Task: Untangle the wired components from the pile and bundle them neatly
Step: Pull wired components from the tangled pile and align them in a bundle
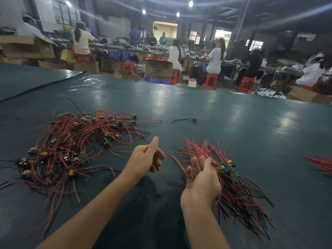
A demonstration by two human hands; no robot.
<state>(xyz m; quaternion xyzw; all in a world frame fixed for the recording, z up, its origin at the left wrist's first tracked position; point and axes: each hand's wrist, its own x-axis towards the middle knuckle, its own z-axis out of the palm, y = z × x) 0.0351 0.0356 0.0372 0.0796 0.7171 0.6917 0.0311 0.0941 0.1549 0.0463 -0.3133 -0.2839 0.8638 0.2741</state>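
A tangled pile of wired components [75, 146], red and black leads with small green boards and yellow-blue parts, lies on the dark green table at the left. A straightened bundle of the same components [239, 187] lies at the right. My right hand [201, 182] is palm up with relaxed fingers, its far edge against that bundle; whether it holds any wire is unclear. My left hand [147, 157] hovers between pile and bundle, thumb raised, fingers loosely curled, holding nothing.
One loose wired component [194, 119] lies alone further back. Another red bundle [321, 164] shows at the right edge. A black cable [41, 85] crosses the table's far left. Beyond the table's far edge sit people on red stools, cardboard boxes and benches.
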